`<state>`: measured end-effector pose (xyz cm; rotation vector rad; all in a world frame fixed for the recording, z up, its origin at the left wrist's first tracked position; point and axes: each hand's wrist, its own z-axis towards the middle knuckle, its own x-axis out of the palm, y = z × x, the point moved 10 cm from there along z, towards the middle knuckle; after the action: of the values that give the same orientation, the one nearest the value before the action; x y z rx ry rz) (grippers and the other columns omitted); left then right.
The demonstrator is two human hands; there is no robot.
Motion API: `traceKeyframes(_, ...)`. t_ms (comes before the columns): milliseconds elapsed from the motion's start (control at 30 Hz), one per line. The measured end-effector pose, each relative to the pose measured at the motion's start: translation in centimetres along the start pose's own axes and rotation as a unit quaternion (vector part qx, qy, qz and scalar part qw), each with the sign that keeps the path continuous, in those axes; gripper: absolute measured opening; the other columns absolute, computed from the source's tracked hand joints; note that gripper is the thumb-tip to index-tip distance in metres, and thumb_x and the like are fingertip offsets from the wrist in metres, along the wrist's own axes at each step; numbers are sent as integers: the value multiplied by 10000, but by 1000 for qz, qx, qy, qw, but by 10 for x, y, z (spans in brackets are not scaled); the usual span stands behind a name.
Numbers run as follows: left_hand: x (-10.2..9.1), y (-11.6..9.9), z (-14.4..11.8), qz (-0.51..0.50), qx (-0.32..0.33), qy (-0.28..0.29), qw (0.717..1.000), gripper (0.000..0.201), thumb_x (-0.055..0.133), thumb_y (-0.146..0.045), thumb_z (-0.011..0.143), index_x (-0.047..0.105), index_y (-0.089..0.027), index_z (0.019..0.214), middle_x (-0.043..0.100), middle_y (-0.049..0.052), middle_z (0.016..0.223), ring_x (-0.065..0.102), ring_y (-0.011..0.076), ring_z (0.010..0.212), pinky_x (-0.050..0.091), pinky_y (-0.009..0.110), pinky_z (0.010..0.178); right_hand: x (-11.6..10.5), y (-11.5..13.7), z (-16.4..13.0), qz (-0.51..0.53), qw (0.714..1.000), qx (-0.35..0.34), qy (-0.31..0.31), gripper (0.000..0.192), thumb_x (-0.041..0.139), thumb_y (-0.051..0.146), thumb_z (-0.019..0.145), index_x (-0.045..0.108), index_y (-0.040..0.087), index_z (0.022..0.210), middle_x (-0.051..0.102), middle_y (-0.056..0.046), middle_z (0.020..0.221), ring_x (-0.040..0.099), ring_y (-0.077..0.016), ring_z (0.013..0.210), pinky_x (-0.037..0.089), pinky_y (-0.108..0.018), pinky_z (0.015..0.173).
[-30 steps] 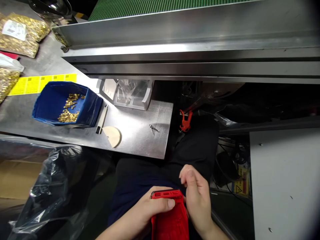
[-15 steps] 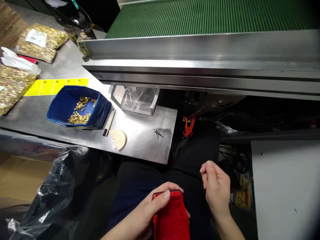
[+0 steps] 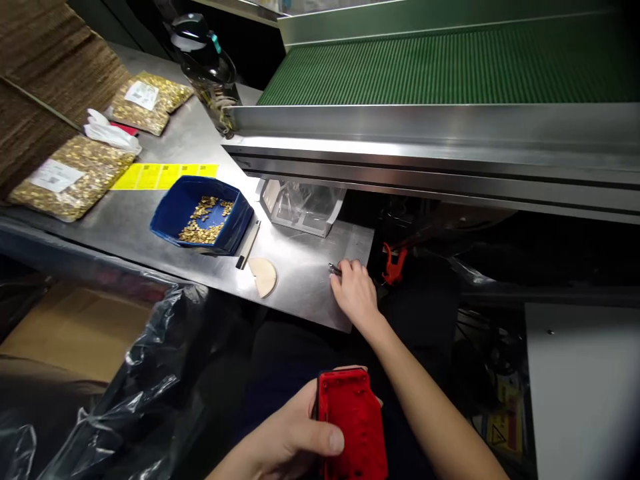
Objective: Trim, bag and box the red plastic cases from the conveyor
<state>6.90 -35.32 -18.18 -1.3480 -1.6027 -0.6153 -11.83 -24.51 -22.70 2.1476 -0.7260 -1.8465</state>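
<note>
My left hand [image 3: 295, 433] is wrapped around a red plastic housing shell [image 3: 353, 417] with a dark outer edge, held over my lap. Its hollow inner side faces up, and the thumb presses on the near-left rim. At the right end of the metal bench, my right hand [image 3: 356, 293] has its fingers closed on a small nail clipper [image 3: 335, 269]. Only the clipper's tip shows; the fingers cover the rest. To the left of that hand lie a pale round disc with a notch [image 3: 263, 276] and a white-handled tool with a black end [image 3: 249, 245].
A blue bin [image 3: 240, 220] holds small brass parts, beside a grey tray [image 3: 325, 223] with clear bags. Bags of brass parts [image 3: 75, 177] and yellow labels [image 3: 165, 176] lie farther left. A metal-framed green conveyor [image 3: 440, 70] overhangs the bench; an orange clamp [image 3: 394, 265] hangs nearby.
My right hand has moved from above my lap up and left onto the bench and closed on the nail clipper. The left thumb has slid down the red shell. The view has shifted left.
</note>
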Motion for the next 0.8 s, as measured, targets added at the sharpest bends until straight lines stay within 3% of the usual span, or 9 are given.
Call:
traceKeyframes(67,-1,-1,-1,-18,2,-7,1000,825,941,-302,675,583,-150,1403,624,240,1422,577,446,1325,477,573,1070,0,-2,-9,7,1000,-9,17,215,461,329,1019,585,191,1129,647,-110,1083,631,-245,972,473,-324,804)
traceKeyframes(167,-1,-5,0,-34,12,-16,999,755,922,-290,693,616,-137,1367,641,239,1400,609,432,1292,511,542,1037,4,-6,-25,27,997,-29,66,147,528,313,979,604,209,1050,664,-45,966,623,-176,740,423,-270,657)
traceKeyframes(267,-2,-6,2,-30,9,-32,999,705,919,-296,697,644,-129,1325,675,230,1348,657,397,1227,532,487,999,-6,-14,-40,52,994,-24,96,119,538,308,973,614,219,995,651,-1,840,592,-146,649,409,-248,601)
traceKeyframes(400,-5,-5,5,-15,0,-61,998,656,936,-307,694,667,-118,1261,731,181,1181,709,291,1060,534,386,936,-53,-18,-75,223,970,0,99,232,527,435,1016,632,240,1084,651,11,844,622,-146,720,494,-243,662)
traceKeyframes(500,0,-7,9,-22,6,-47,999,578,918,-285,734,667,-151,1237,719,116,1095,687,221,991,515,330,910,-78,-2,-112,291,944,-30,154,174,621,395,987,680,268,1091,669,-2,916,642,-159,807,523,-260,733)
traceKeyframes(600,12,-11,15,-21,9,-14,1000,492,883,-259,784,672,-167,1219,681,90,1105,655,207,1030,480,311,947,-85,19,-141,266,942,-89,186,140,619,304,997,681,279,1120,662,-6,913,625,-151,774,518,-269,707)
traceKeyframes(800,15,-10,21,-4,-3,-23,1000,408,872,-239,797,673,-158,1144,648,73,1070,635,202,999,470,337,965,-85,28,-152,206,961,-152,107,217,574,202,1014,633,249,1218,679,-30,930,645,-173,802,541,-301,726)
